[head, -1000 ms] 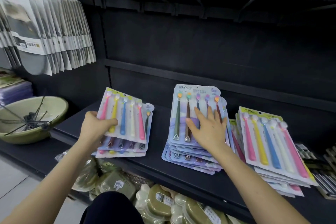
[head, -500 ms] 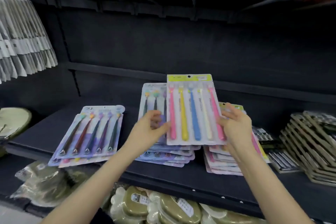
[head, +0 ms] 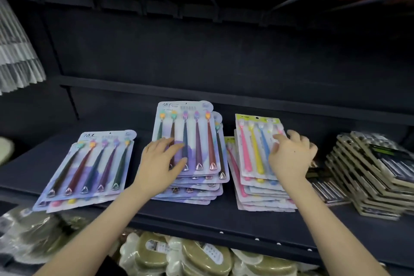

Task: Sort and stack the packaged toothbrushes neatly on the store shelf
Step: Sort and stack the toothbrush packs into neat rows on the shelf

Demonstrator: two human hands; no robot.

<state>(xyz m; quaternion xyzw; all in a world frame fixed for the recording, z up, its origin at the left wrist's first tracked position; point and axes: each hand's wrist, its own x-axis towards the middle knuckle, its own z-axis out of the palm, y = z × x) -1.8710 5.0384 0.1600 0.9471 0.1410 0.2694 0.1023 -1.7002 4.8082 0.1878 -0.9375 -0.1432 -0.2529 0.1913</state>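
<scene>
Three piles of packaged toothbrushes lie on the dark shelf (head: 224, 219). The left pile (head: 89, 168) is low, topped by a pack of dark-handled brushes, with bright handles peeking out below. The middle pile (head: 195, 141) holds the same dark-handled packs; my left hand (head: 163, 163) rests flat on its top pack with fingers spread. The right pile (head: 253, 148) holds bright pink, yellow and blue brushes under a yellow-green header; my right hand (head: 291, 157) lies on its top pack, index finger stretched out, the other fingers loosely bent.
A stack of grey and black card packs (head: 376, 175) stands at the right of the shelf, with flat dark packs (head: 324, 188) beside it. Hanging goods (head: 18, 63) fill the left. Olive-green wrapped items (head: 201, 255) sit on the shelf below. Hooks with packs hang overhead.
The bright-coloured pack that both hands held up has been laid on the right pile. My left hand has moved onto the middle pile. The view has shifted right.
</scene>
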